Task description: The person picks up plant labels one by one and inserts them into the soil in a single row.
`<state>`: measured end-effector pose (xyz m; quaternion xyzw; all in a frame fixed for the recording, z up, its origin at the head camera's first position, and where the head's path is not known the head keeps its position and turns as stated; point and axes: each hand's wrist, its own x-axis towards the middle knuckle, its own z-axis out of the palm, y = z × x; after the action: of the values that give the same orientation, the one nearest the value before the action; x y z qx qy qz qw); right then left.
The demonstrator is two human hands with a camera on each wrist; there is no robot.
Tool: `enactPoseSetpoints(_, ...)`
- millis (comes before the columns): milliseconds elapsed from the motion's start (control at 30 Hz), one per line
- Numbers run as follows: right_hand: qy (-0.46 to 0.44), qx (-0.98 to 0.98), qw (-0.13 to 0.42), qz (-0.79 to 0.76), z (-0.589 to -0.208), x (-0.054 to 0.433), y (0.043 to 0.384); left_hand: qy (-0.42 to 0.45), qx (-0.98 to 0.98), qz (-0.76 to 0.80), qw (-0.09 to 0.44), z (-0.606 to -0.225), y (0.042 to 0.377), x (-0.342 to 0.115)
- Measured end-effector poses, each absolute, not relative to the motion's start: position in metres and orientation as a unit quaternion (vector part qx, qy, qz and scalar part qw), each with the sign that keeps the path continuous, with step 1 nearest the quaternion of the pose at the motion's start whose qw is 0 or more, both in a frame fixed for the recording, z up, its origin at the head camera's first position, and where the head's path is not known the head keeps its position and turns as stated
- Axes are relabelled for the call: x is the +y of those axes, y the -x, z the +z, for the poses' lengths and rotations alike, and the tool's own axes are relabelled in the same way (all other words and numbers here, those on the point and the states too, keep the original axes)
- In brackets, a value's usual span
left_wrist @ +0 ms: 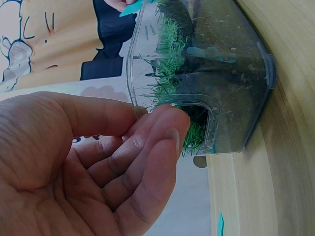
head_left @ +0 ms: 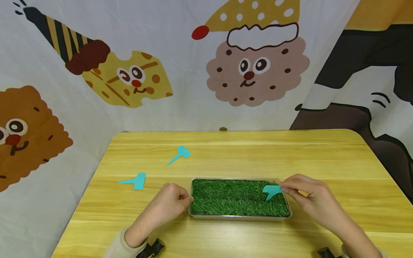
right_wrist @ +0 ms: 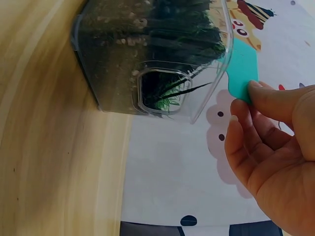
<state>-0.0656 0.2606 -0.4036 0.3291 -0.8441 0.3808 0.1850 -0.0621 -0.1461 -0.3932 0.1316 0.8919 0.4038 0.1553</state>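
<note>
A clear plastic box (head_left: 238,218) of green artificial-looking grass (head_left: 222,200) stands on the wooden table. At its left end my left hand (head_left: 172,200) pinches the rim between thumb and curled fingers; the left wrist view shows the fingertips over an oval opening in the wall (left_wrist: 231,93). Above the grass's right end, my right hand (head_left: 314,200) holds a teal T-shaped plant label (head_left: 272,190) by its head between thumb and forefinger. In the right wrist view the label (right_wrist: 242,69) stands just beyond the box's rim; its lower part is hidden there.
Two more teal plant labels lie flat on the table (head_left: 258,157): one label (head_left: 182,153) behind the box, another label (head_left: 137,181) to the left. A cloth with cartoon biscuits (head_left: 258,75) hangs behind the table's far edge.
</note>
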Motion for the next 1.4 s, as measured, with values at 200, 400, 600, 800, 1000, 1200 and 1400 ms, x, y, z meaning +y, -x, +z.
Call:
enactPoseSetpoints(200,-0.354,-0.827,0.216,0.381,-0.415,0.257,0.068,-0.132,0.894,0.401,0.152,-0.394,0.062,-0.146)
enactPoseSetpoints(400,-0.36,-0.826,0.216,0.375,-0.419,0.254,0.069,-0.134,0.894,0.402,0.148,-0.394,0.062,-0.145)
enactPoseSetpoints(600,-0.367,-0.822,0.206,0.384,-0.42,0.253,0.068,-0.135,0.894,0.401,0.147,-0.395,0.062,-0.146)
enactPoseSetpoints(800,-0.376,-0.819,0.199,0.384,-0.42,0.252,0.068,-0.132,0.895,0.399,0.149,-0.395,0.061,-0.147)
enactPoseSetpoints(1000,-0.33,-0.846,0.186,0.376,-0.412,0.251,0.064,-0.131,0.895,0.398,0.15,-0.395,0.061,-0.147)
enactPoseSetpoints(1200,-0.232,-0.889,0.17,0.357,-0.399,0.259,0.059,-0.132,0.894,0.401,0.152,-0.395,0.061,-0.147)
enactPoseSetpoints(1400,-0.147,-0.913,0.139,0.355,-0.395,0.272,0.06,-0.137,0.892,0.403,0.15,-0.395,0.062,-0.147)
